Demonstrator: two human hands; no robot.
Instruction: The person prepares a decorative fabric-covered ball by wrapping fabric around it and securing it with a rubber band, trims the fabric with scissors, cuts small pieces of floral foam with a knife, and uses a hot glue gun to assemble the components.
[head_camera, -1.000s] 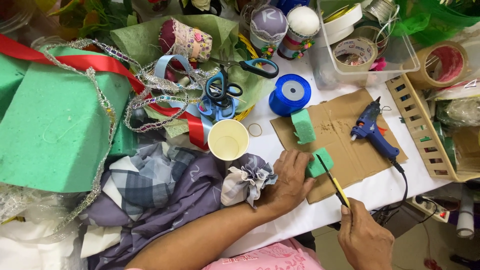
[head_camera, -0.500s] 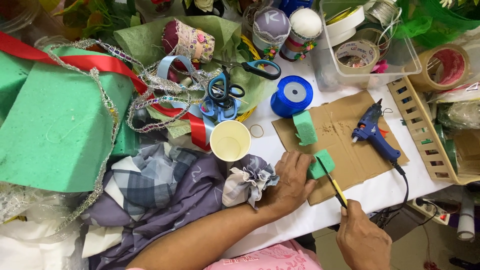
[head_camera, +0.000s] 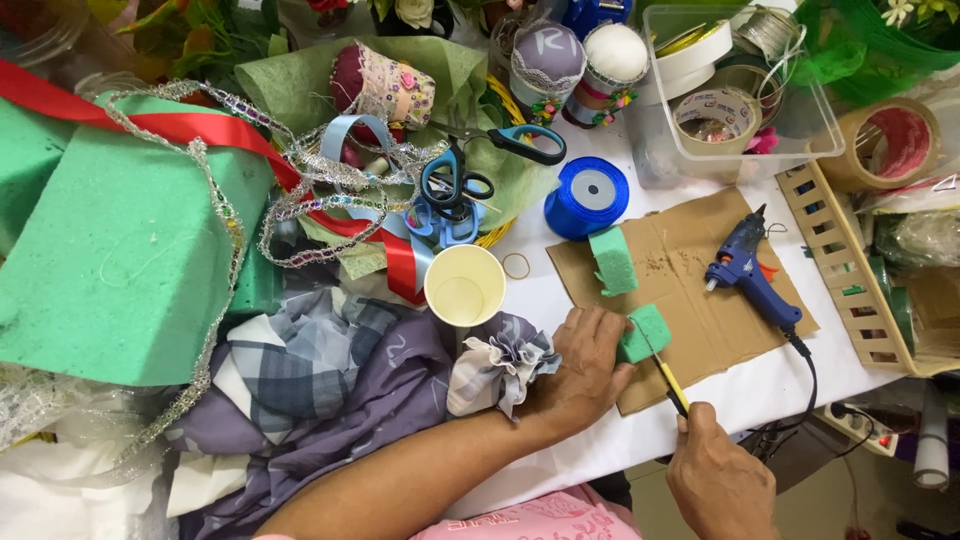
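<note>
My left hand (head_camera: 585, 365) holds a small green foam block (head_camera: 647, 332) down on a brown cardboard sheet (head_camera: 700, 300). My right hand (head_camera: 715, 480) grips a yellow-handled knife (head_camera: 668, 378) whose blade touches the block's near side. A second, taller green foam piece (head_camera: 612, 260) stands on the cardboard farther back. A blue glue gun (head_camera: 750, 270) lies on the cardboard to the right, its black cord running off the table edge.
A paper cup (head_camera: 465, 285), a blue ribbon spool (head_camera: 588, 195), scissors (head_camera: 455, 185), large green foam blocks (head_camera: 120, 260), red ribbon, silver trim and plaid cloth (head_camera: 300, 370) crowd the left. A clear box of tapes (head_camera: 735, 90) and a slatted basket (head_camera: 850, 270) stand right.
My right hand and the knife have shifted slightly lower and nearer the table edge. My left hand stays on the small foam block.
</note>
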